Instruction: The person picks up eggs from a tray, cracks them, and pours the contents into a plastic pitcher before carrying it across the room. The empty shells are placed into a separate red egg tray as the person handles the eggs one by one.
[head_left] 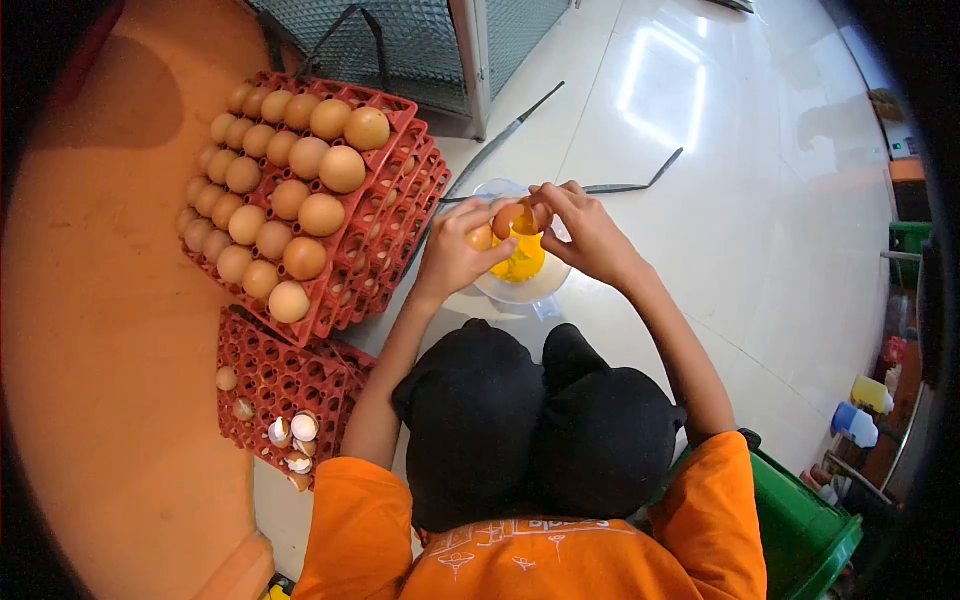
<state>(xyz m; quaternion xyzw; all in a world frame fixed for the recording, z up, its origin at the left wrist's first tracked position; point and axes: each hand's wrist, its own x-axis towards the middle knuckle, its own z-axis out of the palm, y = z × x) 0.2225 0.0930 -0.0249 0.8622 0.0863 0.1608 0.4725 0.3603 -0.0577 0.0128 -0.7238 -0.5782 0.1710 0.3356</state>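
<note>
Over a clear plastic container (520, 294) on the floor, a brown egg is broken open between my two hands. My left hand (455, 250) is closed on one part of the eggshell (507, 221), and a second, rounded brown egg (480, 238) shows in its grip. My right hand (590, 235) pinches the other part of the shell, its fingers bent over it. Bright yellow yolks (522, 262) lie in the container below. A handle (547, 306) sticks out from the container's near side. My fingers hide part of the shell.
Stacked red egg trays (400, 190) full of brown eggs (308, 157) stand at left. Nearer me, another tray (262, 365) holds broken shells (304, 427). Dark straps (500, 145) lie on the tiled floor by a metal-framed cabinet (390, 60). A green bin (800, 520) stands at right.
</note>
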